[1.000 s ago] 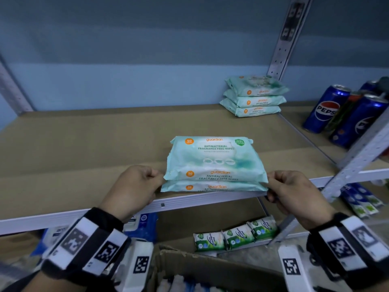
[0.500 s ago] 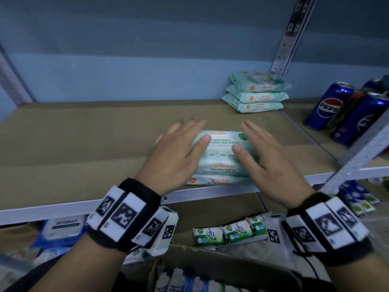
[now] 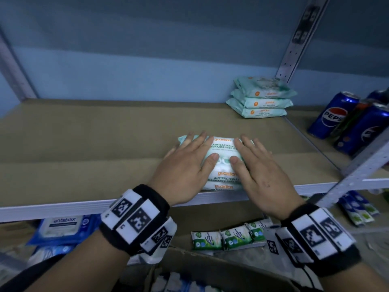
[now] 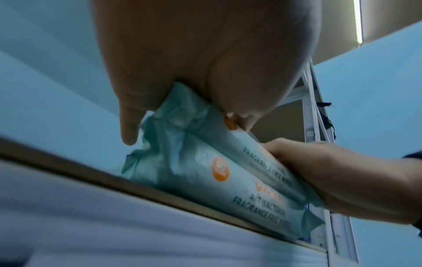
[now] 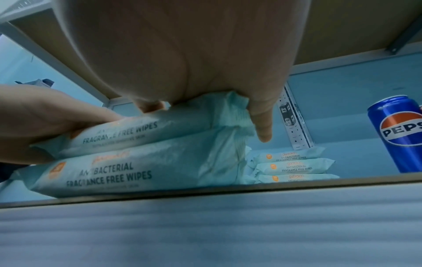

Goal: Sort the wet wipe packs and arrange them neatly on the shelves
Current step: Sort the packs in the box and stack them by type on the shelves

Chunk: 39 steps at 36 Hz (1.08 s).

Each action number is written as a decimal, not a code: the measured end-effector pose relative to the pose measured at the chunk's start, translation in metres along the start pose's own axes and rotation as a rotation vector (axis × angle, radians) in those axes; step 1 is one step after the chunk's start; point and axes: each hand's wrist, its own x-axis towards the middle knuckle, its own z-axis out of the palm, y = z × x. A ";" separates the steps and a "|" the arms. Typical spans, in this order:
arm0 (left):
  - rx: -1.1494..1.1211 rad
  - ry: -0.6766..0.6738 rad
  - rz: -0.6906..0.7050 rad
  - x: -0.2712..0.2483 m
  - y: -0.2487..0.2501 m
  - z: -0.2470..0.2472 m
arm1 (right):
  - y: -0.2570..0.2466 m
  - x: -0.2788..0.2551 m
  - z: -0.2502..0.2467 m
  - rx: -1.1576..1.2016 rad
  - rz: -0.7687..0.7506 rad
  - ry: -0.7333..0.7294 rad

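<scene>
Since a sec ago the grip has changed: both hands were pinching the ends of the pale-teal plastic stack of Guardian wet wipe packs (image 3: 223,163) at the shelf's front lip; now they lie flat on top of it. Left hand (image 3: 185,167) & right hand (image 3: 259,169) are spread, fingers straight, thumbs nearly meeting over the top pack, pressing down, not curled round anything. Wrist views agree: palms on the top pack, little fingers hanging over the crimped ends.

The stack sits on the brown board shelf (image 3: 84,144), just behind its white metal front rail (image 3: 52,209), about mid-width. Looks like it's slid back a bit from the edge vs. before, though the camera also moved, so not sure.

Meaning, prob.: placing is done and this is the squaring/flattening step. The matching teal three-pack stack (image 3: 261,98) sits at the back right corner, well apart, near the blue Pepsi cans (image 3: 334,114). To group like w/ like, this stack likely needs pushing back and right beside it.
</scene>
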 end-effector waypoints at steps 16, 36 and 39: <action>-0.391 0.209 -0.135 -0.039 -0.024 -0.038 | -0.037 -0.025 -0.020 -0.415 -0.229 0.076; 0.084 -0.127 -0.265 -0.040 -0.077 -0.038 | -0.054 0.041 -0.005 -0.658 -0.044 -0.088; 0.099 -0.129 -0.264 -0.038 -0.078 -0.038 | -0.055 0.060 -0.003 -0.660 -0.030 -0.089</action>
